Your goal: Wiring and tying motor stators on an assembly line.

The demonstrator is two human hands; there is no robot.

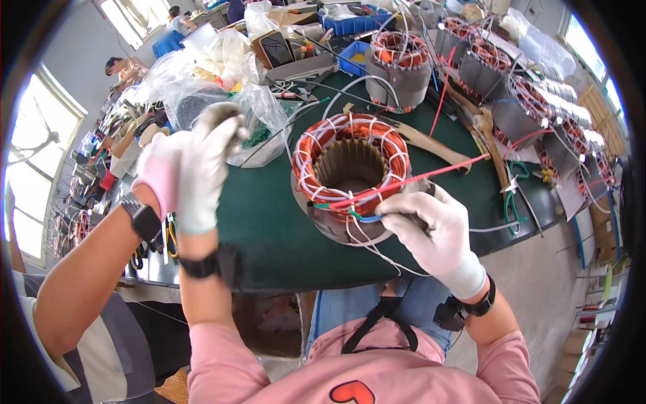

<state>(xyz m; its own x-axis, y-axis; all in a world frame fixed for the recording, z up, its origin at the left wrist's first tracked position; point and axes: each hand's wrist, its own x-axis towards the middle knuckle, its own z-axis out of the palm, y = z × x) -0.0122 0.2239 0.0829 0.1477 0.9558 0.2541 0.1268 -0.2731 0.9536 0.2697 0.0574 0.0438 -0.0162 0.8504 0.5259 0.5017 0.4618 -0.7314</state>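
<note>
A motor stator (313,202) stands upright on the green tabletop, its ring of copper windings (313,145) laced with white cord around the slotted bore. My right hand (434,225), in a white glove, is at the stator's near right rim, with thumb and fingers pinched on a blue-sleeved wire lead (369,219). Red and green sleeved leads lie beside it along the rim. My left hand (214,158), also gloved in white, is raised to the left of the stator, apart from it. Motion smears its fingers, and whether they hold anything is unclear.
A co-worker's gloved hand (161,165) overlaps my left hand closely. Further stators (400,74) stand at the back and right. Clear plastic bags (259,121), a blue bin (353,57) and a wooden-handled tool (431,145) lie beyond. White cord ends (380,252) trail toward the table's near edge.
</note>
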